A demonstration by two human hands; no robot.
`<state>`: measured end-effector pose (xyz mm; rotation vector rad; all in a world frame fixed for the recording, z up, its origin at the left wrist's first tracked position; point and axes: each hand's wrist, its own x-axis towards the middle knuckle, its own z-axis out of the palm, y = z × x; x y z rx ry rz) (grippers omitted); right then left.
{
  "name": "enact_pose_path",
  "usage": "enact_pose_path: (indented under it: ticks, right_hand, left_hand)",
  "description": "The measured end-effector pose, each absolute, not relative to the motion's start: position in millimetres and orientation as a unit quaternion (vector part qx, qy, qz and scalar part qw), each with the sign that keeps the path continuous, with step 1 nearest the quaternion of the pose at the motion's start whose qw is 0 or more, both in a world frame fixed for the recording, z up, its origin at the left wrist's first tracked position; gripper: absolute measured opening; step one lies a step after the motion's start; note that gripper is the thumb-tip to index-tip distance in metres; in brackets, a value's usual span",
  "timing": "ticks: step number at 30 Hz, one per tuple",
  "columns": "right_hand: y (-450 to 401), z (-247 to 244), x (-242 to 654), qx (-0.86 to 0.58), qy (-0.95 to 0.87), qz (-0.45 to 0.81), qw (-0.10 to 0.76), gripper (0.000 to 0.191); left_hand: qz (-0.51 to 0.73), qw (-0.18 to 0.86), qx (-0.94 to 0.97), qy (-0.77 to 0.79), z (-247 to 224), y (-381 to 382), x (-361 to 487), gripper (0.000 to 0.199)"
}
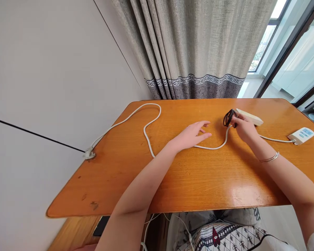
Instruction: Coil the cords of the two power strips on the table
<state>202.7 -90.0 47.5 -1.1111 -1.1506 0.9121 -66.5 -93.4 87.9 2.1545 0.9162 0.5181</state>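
Note:
A coiled black cable (228, 118) is gripped in the fingers of my right hand (244, 128), just above the table. Close behind that hand lies a long cream-white block (251, 117), partly hidden by it. My left hand (191, 135) hovers over the middle of the table with fingers stretched and apart, holding nothing. A white cord (211, 149) passes beneath both hands. It runs left in a loose bend to a white plug (89, 153) at the table's left edge, and right to a small white box with blue markings (301, 135).
The brown wooden table (199, 184) has its left edge near a pale wall (42, 69). Behind it hangs a grey curtain (199, 42), with a dark-framed glass door (290, 48) to the right. More white cables (181, 223) hang below the front edge.

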Motion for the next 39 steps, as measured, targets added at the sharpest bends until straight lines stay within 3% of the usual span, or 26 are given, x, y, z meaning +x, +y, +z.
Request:
enact_pose_path:
  ticks: [4,6,11,15,19,21,26,34,39]
  right_hand:
    - [-121.9,52.5,139.1,-0.417,-0.508,0.505,0.56,0.031]
    - [-129.7,53.8,125.1,-0.413,-0.558,0.497,0.521,0.04]
    - [-118.5,59.0,147.1,-0.489,-0.705,0.3,0.418,0.059]
    - [-92.4,55.3,188.9,-0.553,-0.763,0.058,0.33,0.047]
    - [-75.8,43.1,210.7,-0.602,-0.784,0.018,0.149,0.07]
    - [-74.0,38.7,211.9,-0.608,-0.787,0.016,0.105,0.069]
    - [-78.1,37.6,210.2,-0.62,-0.771,-0.064,0.129,0.045]
    - [-80.8,43.8,226.4,-0.632,-0.736,-0.122,0.208,0.043]
    - [-76.6,50.2,245.7,-0.643,-0.713,-0.149,0.236,0.046]
  left_hand:
    - [0.253,0.424,0.806,0.327,76.6,-96.5,-56.2,0.055]
    - [0.271,0.427,0.795,0.336,72.3,-96.0,-52.5,0.049]
    - [0.306,0.507,0.702,0.397,66.3,-85.0,-50.3,0.016]
    - [0.307,0.506,0.692,0.413,65.8,-76.1,-54.1,0.017]
    - [0.285,0.48,0.718,0.416,67.5,-74.8,-57.5,0.017]
    - [0.273,0.457,0.744,0.404,70.0,-76.6,-58.2,0.015]
    - [0.287,0.407,0.766,0.407,76.6,-79.4,-61.7,0.012]
    - [0.619,0.387,0.549,0.408,65.3,-45.4,-73.4,0.029]
    - [0.714,0.44,0.415,0.351,83.5,-33.8,-95.7,0.034]
